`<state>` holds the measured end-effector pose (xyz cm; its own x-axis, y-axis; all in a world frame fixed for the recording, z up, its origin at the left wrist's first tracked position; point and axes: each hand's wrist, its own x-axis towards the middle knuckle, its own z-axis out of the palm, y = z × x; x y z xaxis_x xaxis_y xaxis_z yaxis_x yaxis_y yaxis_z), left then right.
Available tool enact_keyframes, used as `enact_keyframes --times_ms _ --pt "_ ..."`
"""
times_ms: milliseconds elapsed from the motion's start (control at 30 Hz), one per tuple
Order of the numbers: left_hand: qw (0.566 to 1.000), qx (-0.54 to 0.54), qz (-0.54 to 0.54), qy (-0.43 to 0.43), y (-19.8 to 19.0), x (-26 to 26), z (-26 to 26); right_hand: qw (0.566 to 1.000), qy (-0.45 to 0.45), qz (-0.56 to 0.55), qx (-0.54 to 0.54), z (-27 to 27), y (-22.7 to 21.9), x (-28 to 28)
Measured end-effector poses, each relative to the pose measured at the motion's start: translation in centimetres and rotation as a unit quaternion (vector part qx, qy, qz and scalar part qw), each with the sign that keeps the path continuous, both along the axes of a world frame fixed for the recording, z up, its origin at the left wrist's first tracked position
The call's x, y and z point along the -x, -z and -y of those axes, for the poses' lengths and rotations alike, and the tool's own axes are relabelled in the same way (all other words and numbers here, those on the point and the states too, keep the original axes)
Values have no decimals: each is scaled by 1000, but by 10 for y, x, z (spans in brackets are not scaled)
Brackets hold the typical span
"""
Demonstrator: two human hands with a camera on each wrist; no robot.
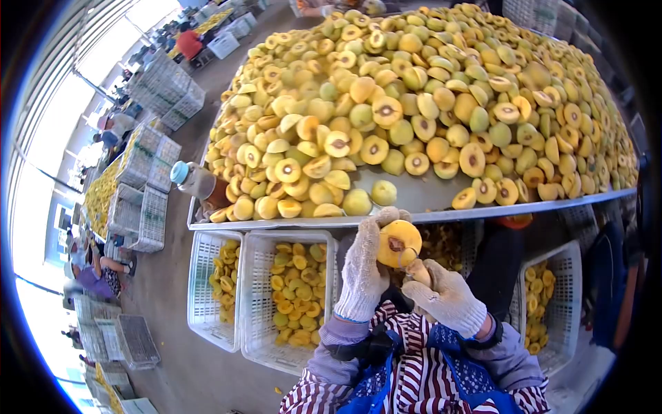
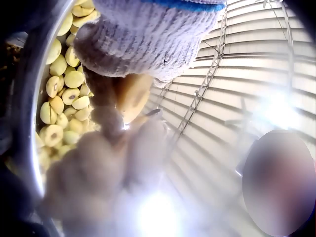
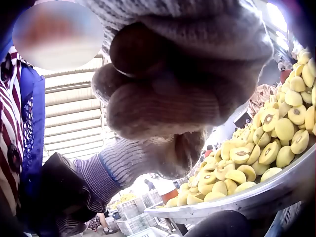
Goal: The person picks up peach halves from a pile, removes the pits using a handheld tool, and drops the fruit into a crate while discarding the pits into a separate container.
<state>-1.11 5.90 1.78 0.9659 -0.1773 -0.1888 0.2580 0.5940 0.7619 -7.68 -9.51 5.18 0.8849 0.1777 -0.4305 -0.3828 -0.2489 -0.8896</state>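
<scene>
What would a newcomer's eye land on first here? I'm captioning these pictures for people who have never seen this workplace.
First, the huge heap of halved yellow fruit covering the metal table, many halves showing dark pit hollows. Next, just below the table edge, the gloved left hand holding one fruit half cut side up while the gloved right hand works at it. White crates of fruit stand underneath.

heaped halved fruit | metal table | white crates | bottle
</scene>
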Motion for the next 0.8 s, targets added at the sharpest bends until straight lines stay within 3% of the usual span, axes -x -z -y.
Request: enact_keyframes --times_ms 133,300,433,533,600,733,800 --pt "980 -154 127 16 -4 4 5 998 -6 49 50 4 -4 -2" --pt "985 -129 97 54 -9 6 8 993 -1 79 93 8 -2 -3" --pt "987 -107 48 106 -9 11 8 993 65 82 56 16 6 -4" --pt "979 -103 -30 173 -13 16 2 994 102 22 27 21 0 -11" --pt "979 -99 -16 180 -6 18 3 988 135 72 27 25 7 -11" --pt "986 -93 -3 141 -2 17 7 994 87 53 28 26 5 -12" --pt "991 -10 -37 131 14 9 2 995 80 58 5 25 6 -11"
